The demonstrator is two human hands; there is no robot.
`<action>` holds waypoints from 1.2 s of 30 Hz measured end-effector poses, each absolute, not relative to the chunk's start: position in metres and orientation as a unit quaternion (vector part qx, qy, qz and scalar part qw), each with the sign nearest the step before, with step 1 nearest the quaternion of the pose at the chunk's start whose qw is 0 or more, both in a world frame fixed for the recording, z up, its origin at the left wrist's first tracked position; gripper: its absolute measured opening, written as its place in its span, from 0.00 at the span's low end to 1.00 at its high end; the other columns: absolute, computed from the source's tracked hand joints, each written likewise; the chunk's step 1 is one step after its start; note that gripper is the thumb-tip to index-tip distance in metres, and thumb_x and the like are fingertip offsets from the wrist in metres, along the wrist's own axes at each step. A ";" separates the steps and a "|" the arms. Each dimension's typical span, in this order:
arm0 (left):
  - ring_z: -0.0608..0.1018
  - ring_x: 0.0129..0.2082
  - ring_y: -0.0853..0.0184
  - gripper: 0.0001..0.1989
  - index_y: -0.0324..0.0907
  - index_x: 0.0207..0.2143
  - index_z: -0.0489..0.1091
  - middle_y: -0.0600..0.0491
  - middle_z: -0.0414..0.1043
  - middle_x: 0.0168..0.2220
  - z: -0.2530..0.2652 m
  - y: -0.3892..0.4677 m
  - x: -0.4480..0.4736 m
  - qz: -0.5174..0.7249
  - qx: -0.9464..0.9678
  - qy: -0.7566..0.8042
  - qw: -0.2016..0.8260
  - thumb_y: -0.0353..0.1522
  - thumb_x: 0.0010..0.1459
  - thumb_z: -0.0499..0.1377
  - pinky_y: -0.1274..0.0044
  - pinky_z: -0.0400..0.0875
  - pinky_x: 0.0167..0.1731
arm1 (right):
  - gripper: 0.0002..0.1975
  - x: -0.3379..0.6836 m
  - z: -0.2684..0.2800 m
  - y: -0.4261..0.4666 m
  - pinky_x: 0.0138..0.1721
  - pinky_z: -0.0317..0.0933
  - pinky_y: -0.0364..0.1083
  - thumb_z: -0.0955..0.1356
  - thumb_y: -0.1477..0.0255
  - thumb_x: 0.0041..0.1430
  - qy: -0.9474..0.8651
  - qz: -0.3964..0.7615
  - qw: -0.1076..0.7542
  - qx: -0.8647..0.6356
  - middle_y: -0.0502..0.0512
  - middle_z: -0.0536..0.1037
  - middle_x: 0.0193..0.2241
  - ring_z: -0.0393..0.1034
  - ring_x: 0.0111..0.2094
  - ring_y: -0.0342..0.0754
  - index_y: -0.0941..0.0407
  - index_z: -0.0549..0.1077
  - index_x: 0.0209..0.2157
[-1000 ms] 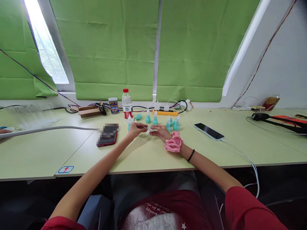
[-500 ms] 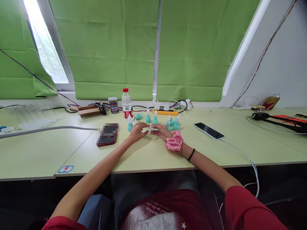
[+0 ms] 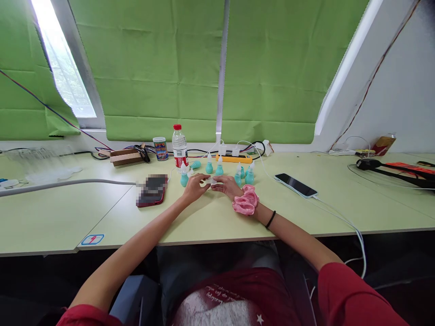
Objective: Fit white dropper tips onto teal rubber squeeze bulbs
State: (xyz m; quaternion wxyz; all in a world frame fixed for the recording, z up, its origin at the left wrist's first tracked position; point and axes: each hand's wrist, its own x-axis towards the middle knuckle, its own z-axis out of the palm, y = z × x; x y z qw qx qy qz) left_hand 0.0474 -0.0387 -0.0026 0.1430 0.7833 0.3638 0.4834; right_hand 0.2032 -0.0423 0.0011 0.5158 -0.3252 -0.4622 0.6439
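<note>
My left hand [image 3: 195, 188] and my right hand [image 3: 227, 186] meet above the table, thumbs and fingers curved toward each other. Between their fingertips they pinch a small translucent whitish piece [image 3: 212, 180], partly hidden, its exact shape too small to make out. Around them stand several teal squeeze bulbs with clear pointed tips: one bulb [image 3: 184, 179] is just left of my left hand, another bulb [image 3: 219, 170] is behind the fingers, and a third bulb [image 3: 249, 178] is to the right of my right hand. A teal bulb [image 3: 196, 165] lies on its side farther back.
A water bottle [image 3: 180, 149] and a printed can [image 3: 161, 149] stand at the back, near an open cardboard box [image 3: 126, 157] and an orange power strip [image 3: 234, 159]. A red-edged phone [image 3: 152, 190] lies left, a cabled phone [image 3: 295, 185] right. The table's front edge [image 3: 217, 241] is near my lap.
The hands stay almost in place, with the fingers shifting slightly around the small translucent piece. The bulbs have not visibly moved.
</note>
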 end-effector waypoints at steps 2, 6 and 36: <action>0.70 0.30 0.67 0.14 0.41 0.36 0.70 0.49 0.70 0.33 -0.002 -0.039 0.047 0.484 0.786 0.363 0.130 0.29 0.42 0.57 0.75 0.68 0.32 | 0.08 0.203 0.001 -0.043 0.29 0.67 0.42 0.70 0.75 0.41 -0.469 0.635 0.511 -0.340 0.55 0.74 0.25 0.70 0.24 0.43 0.62 0.71 0.27; 0.70 0.31 0.66 0.13 0.41 0.33 0.70 0.50 0.70 0.31 0.002 -0.043 0.048 0.482 0.787 0.360 0.139 0.28 0.39 0.57 0.75 0.68 0.32 | 0.08 0.203 -0.002 -0.040 0.30 0.67 0.41 0.71 0.75 0.40 -0.475 0.617 0.523 -0.348 0.55 0.74 0.24 0.70 0.24 0.42 0.63 0.72 0.27; 0.71 0.29 0.69 0.08 0.38 0.28 0.68 0.51 0.70 0.29 -0.001 -0.037 0.048 0.490 0.796 0.343 0.094 0.26 0.40 0.56 0.77 0.69 0.30 | 0.11 0.208 -0.006 -0.035 0.33 0.66 0.42 0.72 0.73 0.36 -0.486 0.640 0.504 -0.317 0.55 0.75 0.26 0.70 0.26 0.43 0.62 0.73 0.26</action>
